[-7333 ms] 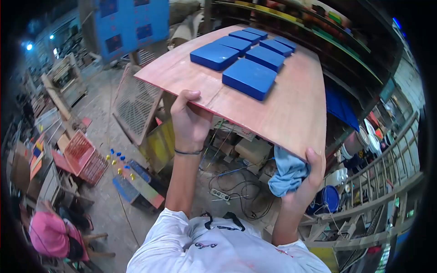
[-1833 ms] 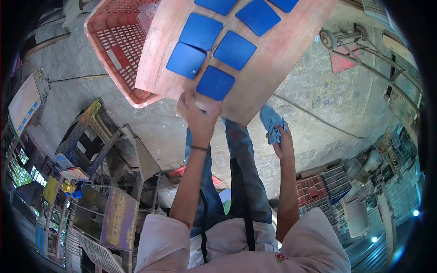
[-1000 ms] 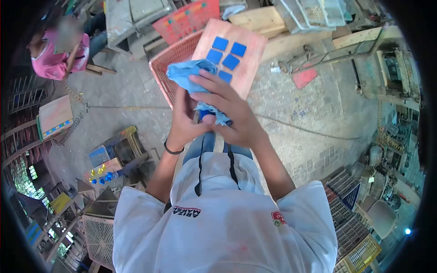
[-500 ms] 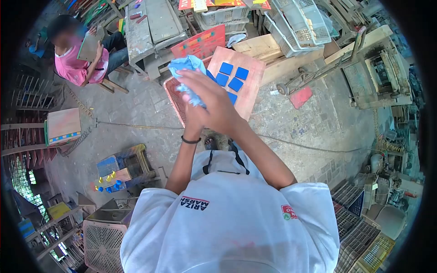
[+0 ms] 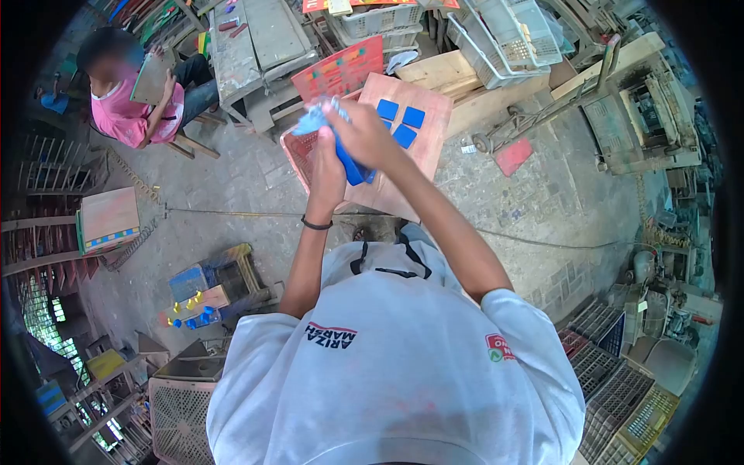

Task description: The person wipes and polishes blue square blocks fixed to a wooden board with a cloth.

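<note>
The left hand (image 5: 328, 169) grasps a blue block (image 5: 354, 170). The right hand (image 5: 363, 136) clutches a cloth (image 5: 311, 119), seemingly against the block, though blur hides the contact.

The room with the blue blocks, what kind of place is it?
Probably a workshop, maybe one where wooden things are made. You can tell from the blue blocks on a wooden board, the worn table and the stacked crates.
</note>
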Available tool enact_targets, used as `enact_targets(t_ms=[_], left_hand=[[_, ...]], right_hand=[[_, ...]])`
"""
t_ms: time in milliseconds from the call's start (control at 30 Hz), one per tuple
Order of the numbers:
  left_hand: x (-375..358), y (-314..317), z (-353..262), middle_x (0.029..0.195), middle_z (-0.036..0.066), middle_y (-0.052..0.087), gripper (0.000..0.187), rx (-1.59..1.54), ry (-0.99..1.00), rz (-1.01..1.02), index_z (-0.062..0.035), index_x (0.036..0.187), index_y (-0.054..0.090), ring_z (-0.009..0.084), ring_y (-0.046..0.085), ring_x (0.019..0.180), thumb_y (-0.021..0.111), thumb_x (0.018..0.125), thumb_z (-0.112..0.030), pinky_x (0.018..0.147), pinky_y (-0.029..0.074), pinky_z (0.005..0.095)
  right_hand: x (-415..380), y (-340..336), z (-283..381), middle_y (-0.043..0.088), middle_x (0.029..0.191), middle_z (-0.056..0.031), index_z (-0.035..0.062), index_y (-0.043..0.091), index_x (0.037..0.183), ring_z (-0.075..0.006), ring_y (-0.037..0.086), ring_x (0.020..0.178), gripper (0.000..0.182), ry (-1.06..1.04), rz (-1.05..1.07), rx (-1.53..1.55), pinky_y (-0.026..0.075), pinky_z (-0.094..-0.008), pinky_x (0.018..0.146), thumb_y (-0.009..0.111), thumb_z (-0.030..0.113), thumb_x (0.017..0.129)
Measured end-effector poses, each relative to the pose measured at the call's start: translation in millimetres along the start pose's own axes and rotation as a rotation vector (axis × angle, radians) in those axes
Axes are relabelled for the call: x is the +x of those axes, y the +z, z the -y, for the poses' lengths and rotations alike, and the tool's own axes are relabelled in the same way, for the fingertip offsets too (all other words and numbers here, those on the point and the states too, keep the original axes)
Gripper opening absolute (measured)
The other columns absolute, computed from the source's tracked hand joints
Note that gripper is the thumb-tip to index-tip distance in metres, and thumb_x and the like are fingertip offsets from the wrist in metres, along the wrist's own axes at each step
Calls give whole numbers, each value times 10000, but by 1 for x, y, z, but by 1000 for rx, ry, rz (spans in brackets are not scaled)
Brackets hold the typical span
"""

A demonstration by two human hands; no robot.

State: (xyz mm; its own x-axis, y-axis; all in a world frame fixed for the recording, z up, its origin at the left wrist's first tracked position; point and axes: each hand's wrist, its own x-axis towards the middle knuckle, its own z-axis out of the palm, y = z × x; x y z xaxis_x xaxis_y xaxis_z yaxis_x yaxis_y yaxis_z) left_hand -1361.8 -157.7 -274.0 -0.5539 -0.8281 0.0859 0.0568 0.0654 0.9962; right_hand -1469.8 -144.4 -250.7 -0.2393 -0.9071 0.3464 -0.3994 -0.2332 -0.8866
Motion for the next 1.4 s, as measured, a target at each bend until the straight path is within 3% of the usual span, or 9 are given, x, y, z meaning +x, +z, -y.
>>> enact_targets(t_ms=[100, 300, 367, 700, 967, 1033, 1067, 1233, 1400], left_hand=[[6, 2, 5, 1188, 169, 448, 565, 68, 143, 21, 58, 1209, 374, 206, 421, 1118, 163, 951, -398, 930, 317, 298], [5, -5, 16, 1137, 160, 488, 522, 152, 159, -18, 57, 1188, 390, 200, 460, 1053, 196, 955, -369, 913, 339, 317], [5, -7, 4, 1146, 140, 491, 524, -59, -121, -53, 51, 1188, 391, 194, 469, 1057, 210, 952, -381, 909, 352, 316], [17, -12, 19, 1128, 89, 508, 557, -546, -68, -172, -38, 1217, 393, 167, 516, 1020, 294, 909, -492, 890, 413, 308], [34, -12, -3, 988, 105, 562, 581, -564, -33, -227, -14, 1160, 450, 199, 551, 930, 271, 905, -503, 820, 454, 336], [25, -14, -8, 992, 127, 568, 605, -743, -119, -182, 3, 1165, 442, 218, 554, 934, 255, 901, -508, 813, 460, 356], [26, -15, -5, 999, 132, 567, 610, -680, -103, -183, 4, 1169, 440, 222, 553, 936, 254, 900, -511, 814, 460, 359], [31, -1, 53, 1074, 112, 536, 552, -621, 40, -255, -26, 1171, 423, 225, 538, 972, 250, 910, -481, 850, 437, 358], [33, -11, 53, 1060, 78, 549, 482, -702, -182, -271, -77, 1117, 458, 191, 552, 950, 320, 901, -486, 834, 450, 348]], right_hand=[[14, -9, -2, 612, 831, -185, -11, 610, 905, -304, 593, 759, 328, 195, 23, -87, 443, -323, 700, 429, 262, 887], [2, 13, 17, 606, 837, -185, -8, 589, 948, -277, 599, 741, 272, -145, -175, -80, 441, -332, 649, 437, 208, 887], [8, 6, 13, 614, 865, -168, -9, 567, 992, -245, 605, 792, 273, -10, 50, -10, 442, -323, 690, 433, 208, 893], [-23, 15, 12, 549, 1150, -119, 22, 538, 1111, -260, 476, 1121, 278, -207, -99, -12, 340, -354, 969, 460, 106, 858], [-32, -22, -14, 592, 1012, -101, 18, 570, 1017, -249, 551, 970, 224, -210, -132, -143, 402, -330, 888, 527, 54, 800], [-30, -35, -29, 590, 942, -101, 19, 589, 970, -243, 563, 897, 207, 421, -354, 143, 424, -318, 838, 573, 79, 772], [-35, -35, -32, 590, 942, -101, 19, 589, 970, -243, 563, 897, 207, 422, -363, 144, 424, -318, 838, 573, 79, 772], [-29, 7, 23, 465, 1220, -117, 104, 592, 1069, -283, 447, 1109, 286, -360, -104, -409, 376, -376, 917, 556, 154, 790], [-19, 7, -6, 515, 1177, -164, 64, 568, 1098, -291, 503, 1058, 285, -146, -29, -13, 378, -368, 909, 474, 179, 855]])
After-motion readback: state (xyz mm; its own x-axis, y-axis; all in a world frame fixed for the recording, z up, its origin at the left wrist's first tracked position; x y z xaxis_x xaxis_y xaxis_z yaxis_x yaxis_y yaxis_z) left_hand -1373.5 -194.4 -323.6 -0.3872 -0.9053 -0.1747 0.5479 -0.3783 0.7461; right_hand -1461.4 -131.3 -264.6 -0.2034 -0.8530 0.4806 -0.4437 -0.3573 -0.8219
